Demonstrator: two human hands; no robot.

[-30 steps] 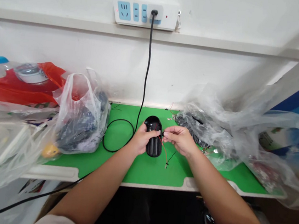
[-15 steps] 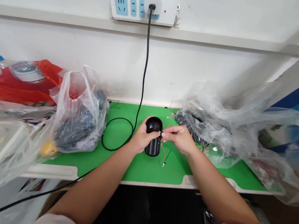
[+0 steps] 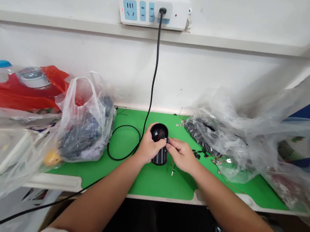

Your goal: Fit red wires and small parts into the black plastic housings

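A glossy black rounded housing [image 3: 159, 158], hollow at its upper end, is held over the green mat by my left hand [image 3: 149, 145]. My left fingers wrap its left side, with the thumb laid across its front. At its right edge my right hand [image 3: 179, 151] pinches a small dark part, too small to name, against the housing near my left thumb. From there thin wires hang down to a small white connector [image 3: 172, 173]. A red wire shows inside the hollow of the housing.
A black cable [image 3: 154, 75] runs from the power strip [image 3: 182, 17] on the wall and coils on the green mat [image 3: 161, 186]. Plastic bags stand left [image 3: 82, 123] and right [image 3: 225, 134]. Small black parts [image 3: 197, 154] lie beside the right bag.
My right fingers have closed in on the housing's right edge, with the thumb now nearer my left thumb. The hanging wires and connector have swung closer beneath my right hand. The view has shifted slightly.
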